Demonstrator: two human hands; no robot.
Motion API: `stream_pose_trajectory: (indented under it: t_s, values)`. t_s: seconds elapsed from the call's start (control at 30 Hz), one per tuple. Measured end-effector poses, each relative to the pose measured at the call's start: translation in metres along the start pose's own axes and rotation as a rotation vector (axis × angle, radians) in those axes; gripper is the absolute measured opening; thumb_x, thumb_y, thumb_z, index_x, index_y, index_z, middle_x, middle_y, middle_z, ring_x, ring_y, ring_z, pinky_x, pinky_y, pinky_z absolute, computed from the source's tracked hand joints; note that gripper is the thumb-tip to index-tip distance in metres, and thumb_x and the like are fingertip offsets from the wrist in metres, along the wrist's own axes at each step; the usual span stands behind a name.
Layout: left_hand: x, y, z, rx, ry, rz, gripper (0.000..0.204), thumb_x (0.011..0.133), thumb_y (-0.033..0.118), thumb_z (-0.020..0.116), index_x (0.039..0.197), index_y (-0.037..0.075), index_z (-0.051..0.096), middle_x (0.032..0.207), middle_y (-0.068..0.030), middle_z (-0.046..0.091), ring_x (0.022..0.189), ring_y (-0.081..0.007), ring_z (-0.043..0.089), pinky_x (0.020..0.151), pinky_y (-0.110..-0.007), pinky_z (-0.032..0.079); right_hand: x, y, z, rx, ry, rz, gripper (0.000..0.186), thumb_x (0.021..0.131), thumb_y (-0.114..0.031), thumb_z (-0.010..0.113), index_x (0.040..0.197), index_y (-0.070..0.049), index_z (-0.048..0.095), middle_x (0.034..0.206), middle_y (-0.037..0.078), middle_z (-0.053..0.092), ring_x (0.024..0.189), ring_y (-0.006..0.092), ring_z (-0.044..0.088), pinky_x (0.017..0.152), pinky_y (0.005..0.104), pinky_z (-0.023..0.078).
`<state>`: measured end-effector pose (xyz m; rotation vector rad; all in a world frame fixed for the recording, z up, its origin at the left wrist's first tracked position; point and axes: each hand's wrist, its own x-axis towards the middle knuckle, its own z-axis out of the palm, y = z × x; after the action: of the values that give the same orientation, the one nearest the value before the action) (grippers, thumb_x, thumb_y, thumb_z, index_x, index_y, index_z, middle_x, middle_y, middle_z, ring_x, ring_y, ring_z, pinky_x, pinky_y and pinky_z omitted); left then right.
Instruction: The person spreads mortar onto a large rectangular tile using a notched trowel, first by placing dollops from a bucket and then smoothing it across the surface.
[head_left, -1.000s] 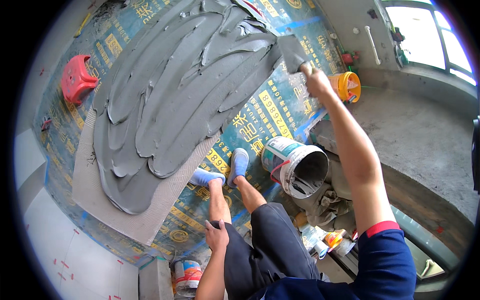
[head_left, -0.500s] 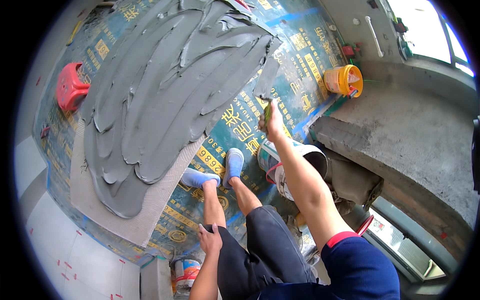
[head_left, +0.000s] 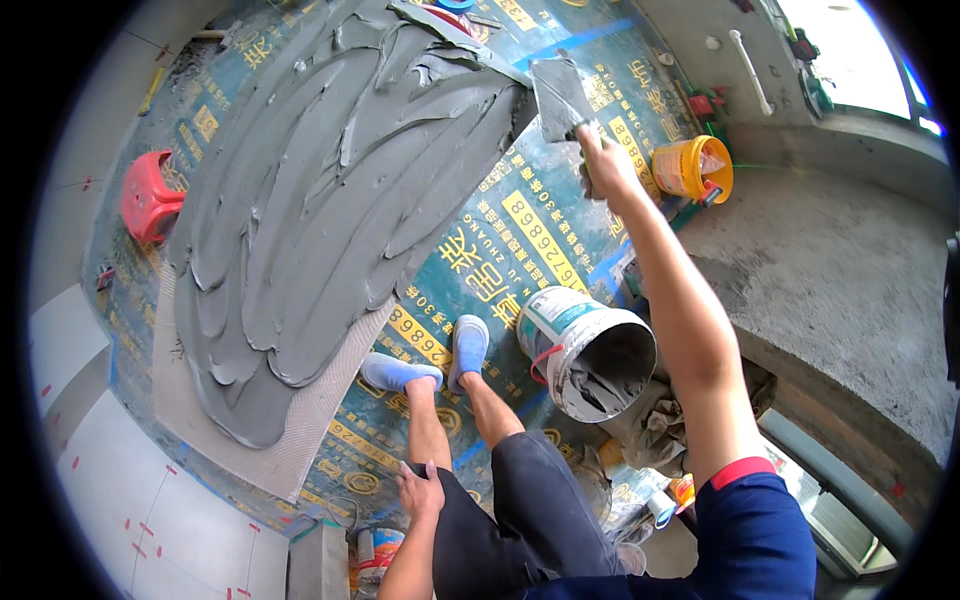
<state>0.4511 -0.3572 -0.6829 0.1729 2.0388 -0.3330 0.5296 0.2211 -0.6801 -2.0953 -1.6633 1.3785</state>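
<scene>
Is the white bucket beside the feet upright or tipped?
Tipped. The white bucket leans, its open mouth facing the camera, with grey mortar visible inside.

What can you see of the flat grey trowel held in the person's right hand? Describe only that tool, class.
The flat grey trowel has a broad, roughly rectangular blade that looks like metal, smeared with grey mortar. The right hand grips its handle, which the fingers hide. The blade points up and away from the person, its far edge meeting the rim of the large tile spread with thick grey mortar. Nothing else touches it.
</scene>
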Motion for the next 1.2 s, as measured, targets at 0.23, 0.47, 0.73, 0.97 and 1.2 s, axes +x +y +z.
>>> stream_pose_trajectory:
  t_s: [0.23,0.47,0.73,0.97,1.2]
  values:
    - [-0.014,0.033,0.003,-0.017,-0.033,-0.048,0.077,0.091,0.051,0.050,0.143,-0.003,0.030,0.131,-0.0307,0.047,0.118,-0.0417,0.051,0.100,-0.045,0.042,0.075,0.004,-0.024,-0.548,0.124,-0.036,0.058,0.093,-0.052,0.050,0.102,0.005,0.061,0.082,0.020,0.067,0.070,0.0310,0.067,0.070,0.0406,0.054]
    - [-0.010,0.014,0.026,-0.017,0.068,-0.035,0.076,0.090,0.051,0.052,0.141,-0.003,0.033,0.125,-0.0297,0.051,0.113,-0.0414,0.054,0.095,-0.047,0.045,0.039,0.091,-0.030,-0.373,0.039,-0.431,0.035,0.079,-0.030,0.066,0.094,0.001,0.062,0.077,0.019,0.064,0.073,0.0311,0.064,0.069,0.0403,0.049]
    - [-0.017,0.020,0.051,-0.017,-0.035,-0.117,0.076,0.090,0.051,0.053,0.141,-0.002,0.033,0.124,-0.0271,0.050,0.109,-0.0404,0.056,0.093,-0.046,0.045,0.022,0.107,0.055,-0.152,-0.344,-0.117,0.019,0.082,-0.019,0.069,0.079,-0.003,0.061,0.058,0.000,0.054,0.047,0.0070,0.048,0.042,0.0256,0.036]
    - [-0.026,0.030,0.058,-0.017,-0.055,-0.150,0.077,0.091,0.052,0.052,0.142,-0.002,0.031,0.124,-0.0262,0.048,0.110,-0.0389,0.055,0.093,-0.046,0.044,-0.085,0.147,0.112,-0.911,-0.728,-0.335,0.043,0.077,-0.033,0.070,0.112,-0.009,0.065,0.089,0.023,0.068,0.084,0.0374,0.067,0.074,0.0427,0.054]
    - [-0.039,0.010,0.064,-0.014,0.020,-0.122,0.073,0.091,0.051,0.052,0.137,-0.003,0.037,0.120,-0.0226,0.050,0.108,-0.0385,0.054,0.093,-0.046,0.042,-0.155,0.136,0.141,-0.959,-0.810,-0.738,0.032,0.075,-0.033,0.069,0.097,-0.010,0.064,0.078,0.017,0.068,0.076,0.0356,0.067,0.069,0.0455,0.054]
